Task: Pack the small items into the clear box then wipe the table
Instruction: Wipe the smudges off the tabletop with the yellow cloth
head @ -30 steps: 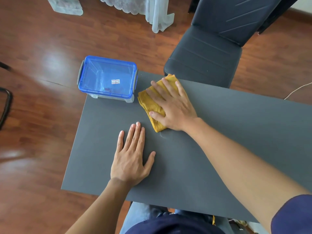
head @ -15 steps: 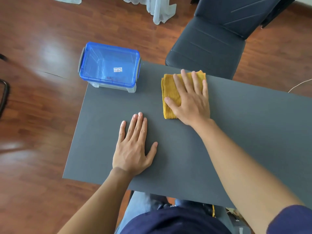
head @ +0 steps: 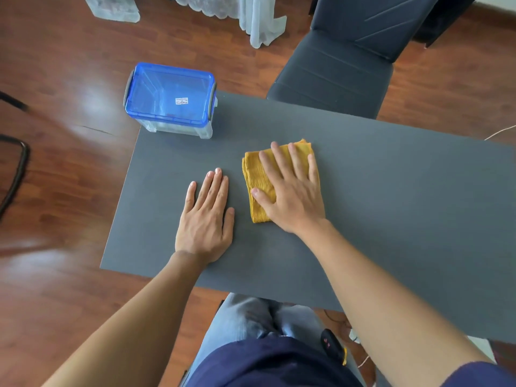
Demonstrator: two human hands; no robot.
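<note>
A clear box with a closed blue lid stands at the far left corner of the dark grey table. A folded yellow cloth lies flat near the table's middle. My right hand presses palm-down on the cloth, fingers spread over it. My left hand rests flat on the bare table just left of the cloth, holding nothing. What the box holds cannot be made out through the lid.
A dark padded chair stands behind the table's far edge. White curtain fabric hangs to the wooden floor beyond. A black chair frame is at the far left. My legs are under the near edge.
My right hand has slid the cloth from beside the box to the right, then back toward me to the table's middle. My left hand has stayed flat in place.
</note>
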